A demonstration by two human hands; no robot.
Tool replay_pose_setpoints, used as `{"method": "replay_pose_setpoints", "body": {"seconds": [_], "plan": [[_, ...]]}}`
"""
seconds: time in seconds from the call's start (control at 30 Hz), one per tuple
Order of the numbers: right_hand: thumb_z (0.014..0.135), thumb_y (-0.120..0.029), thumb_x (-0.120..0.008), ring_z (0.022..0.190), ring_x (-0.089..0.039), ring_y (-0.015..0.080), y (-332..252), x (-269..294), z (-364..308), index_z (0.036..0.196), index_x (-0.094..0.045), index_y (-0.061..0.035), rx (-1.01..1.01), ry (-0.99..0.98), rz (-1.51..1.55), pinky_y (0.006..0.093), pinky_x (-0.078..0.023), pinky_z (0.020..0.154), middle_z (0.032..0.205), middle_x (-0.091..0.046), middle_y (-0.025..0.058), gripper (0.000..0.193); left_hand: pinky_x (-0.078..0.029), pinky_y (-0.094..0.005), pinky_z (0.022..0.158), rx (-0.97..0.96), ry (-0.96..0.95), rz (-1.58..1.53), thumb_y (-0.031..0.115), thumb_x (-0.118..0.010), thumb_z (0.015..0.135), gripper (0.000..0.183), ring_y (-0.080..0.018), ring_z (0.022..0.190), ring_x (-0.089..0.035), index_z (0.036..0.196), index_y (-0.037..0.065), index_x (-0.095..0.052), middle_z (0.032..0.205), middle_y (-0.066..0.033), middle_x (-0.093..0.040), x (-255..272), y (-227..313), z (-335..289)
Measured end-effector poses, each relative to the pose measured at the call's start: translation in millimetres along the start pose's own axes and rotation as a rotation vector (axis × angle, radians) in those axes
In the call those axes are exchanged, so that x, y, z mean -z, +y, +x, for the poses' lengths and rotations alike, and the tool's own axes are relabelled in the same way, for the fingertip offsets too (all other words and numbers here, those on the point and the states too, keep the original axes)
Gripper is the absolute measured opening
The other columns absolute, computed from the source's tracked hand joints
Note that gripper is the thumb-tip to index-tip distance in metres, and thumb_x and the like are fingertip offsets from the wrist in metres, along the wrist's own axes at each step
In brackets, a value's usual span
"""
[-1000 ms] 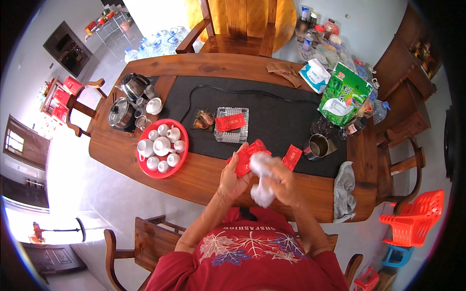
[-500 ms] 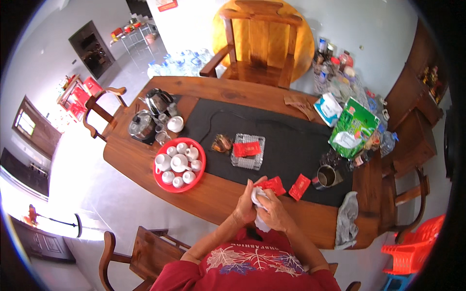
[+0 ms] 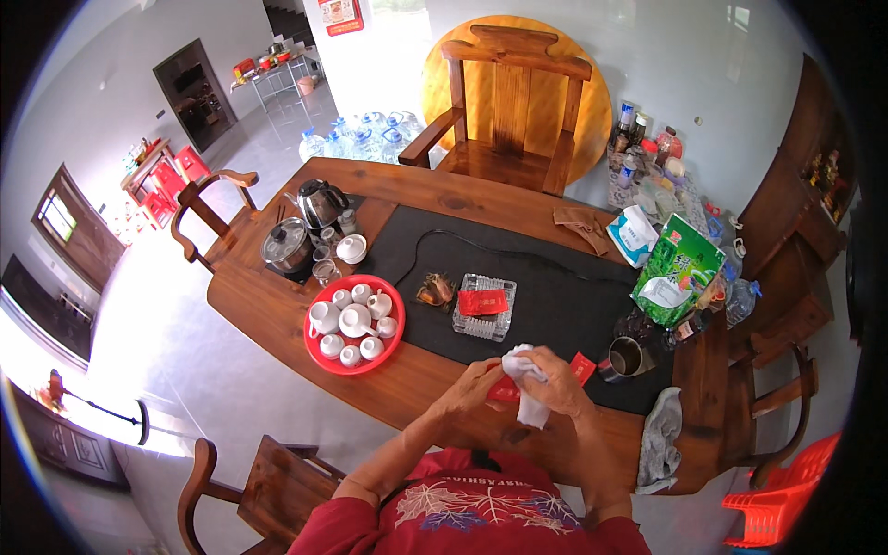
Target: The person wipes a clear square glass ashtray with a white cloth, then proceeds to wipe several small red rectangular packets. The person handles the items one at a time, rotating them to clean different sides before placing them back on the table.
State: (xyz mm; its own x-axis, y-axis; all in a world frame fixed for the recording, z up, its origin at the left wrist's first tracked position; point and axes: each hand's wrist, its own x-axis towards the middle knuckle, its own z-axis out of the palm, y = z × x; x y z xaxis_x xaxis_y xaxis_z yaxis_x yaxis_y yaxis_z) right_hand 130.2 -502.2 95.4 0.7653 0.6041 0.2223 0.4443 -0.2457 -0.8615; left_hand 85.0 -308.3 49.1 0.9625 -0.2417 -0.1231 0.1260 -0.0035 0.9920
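A white cloth is bunched between my hands above the near edge of the table. My right hand grips it from above, and its loose end hangs below the fingers. My left hand is curled at the cloth's left side, fingertips against it; whether anything is wrapped inside is hidden. Just behind my hands lie red packets, partly covered. To the left, a round red tray holds several small white cups and a white pitcher. Another red packet rests across a glass ashtray.
A kettle, a lidded pot and a white lidded bowl stand at the far left. Toward the right are a metal cup, a green bag and a grey rag. Wooden chairs surround the table.
My hands and the cloth have moved a little to the right, over the red packets. My right hand sits higher on the cloth, and the view has shifted slightly.
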Motion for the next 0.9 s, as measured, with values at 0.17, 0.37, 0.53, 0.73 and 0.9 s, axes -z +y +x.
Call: {"method": "replay_pose_setpoints", "body": {"seconds": [0.17, 0.37, 0.53, 0.73, 0.9], "plan": [[0.085, -0.014, -0.062, 0.082, -0.057, 0.0087, -8.4, -17.0, -15.3, 0.112, -0.056, -0.0026, -0.28, 0.257, 0.401, 0.025, -0.048, 0.071, 0.09, -0.062, 0.0027, 0.03, -0.053, -0.0315, 0.074, 0.208, 0.059, -0.297, 0.024, -0.058, 0.091, 0.03, -0.0147, 0.089, -0.06, 0.107, 0.0, -0.058, 0.094, -0.0069, -0.062, 3.0, 49.2, 1.1], [0.086, -0.014, -0.059, 0.075, -0.057, 0.0156, -0.3, -47.9, -4.5, 0.102, -0.055, 0.0009, -0.329, 0.699, 0.206, 0.0311, -0.047, 0.066, 0.084, -0.06, 0.0091, 0.023, -0.049, -0.0285, 0.083, -0.053, 0.288, -0.471, 0.022, -0.06, 0.088, 0.034, -0.0135, 0.092, -0.059, 0.114, 0.0, -0.053, 0.102, -0.0048, -0.06, -46.9, -47.1, 6.5], [0.085, -0.008, -0.052, 0.082, -0.061, 0.0259, 19.4, -50.9, -13.1, 0.107, -0.053, 0.0034, -0.154, 0.717, -0.17, 0.0355, -0.047, 0.071, 0.089, -0.06, 0.0188, 0.025, -0.05, -0.0267, 0.069, -0.063, 0.427, -0.305, 0.029, -0.046, 0.095, 0.025, -0.0098, 0.077, -0.058, 0.103, 0.008, -0.057, 0.089, -0.0009, -0.061, -46.3, 1.6, -5.6], [0.086, -0.005, -0.052, 0.087, -0.055, 0.0154, 24.5, -20.6, -5.3, 0.117, -0.051, -0.0003, -0.118, 0.814, 0.04, 0.0267, -0.045, 0.075, 0.1, -0.058, 0.0096, 0.032, -0.056, -0.0327, 0.071, 0.114, 0.221, -0.736, 0.02, -0.047, 0.094, 0.026, -0.0155, 0.09, -0.062, 0.116, 0.006, -0.052, 0.104, -0.0061, -0.061, -23.6, 23.0, -4.8], [0.079, 0.002, -0.055, 0.108, -0.048, 0.0268, -11.7, -43.9, -12.7, 0.121, -0.052, -0.0057, 0.046, 0.412, -0.126, 0.0331, -0.041, 0.091, 0.119, -0.041, 0.0147, 0.043, -0.049, -0.028, 0.084, 0.054, 0.058, -0.778, -0.002, -0.048, 0.084, 0.041, -0.0147, 0.1, -0.058, 0.125, 0.005, -0.048, 0.113, -0.0062, -0.058, -29.0, 11.7, 0.2]]}}
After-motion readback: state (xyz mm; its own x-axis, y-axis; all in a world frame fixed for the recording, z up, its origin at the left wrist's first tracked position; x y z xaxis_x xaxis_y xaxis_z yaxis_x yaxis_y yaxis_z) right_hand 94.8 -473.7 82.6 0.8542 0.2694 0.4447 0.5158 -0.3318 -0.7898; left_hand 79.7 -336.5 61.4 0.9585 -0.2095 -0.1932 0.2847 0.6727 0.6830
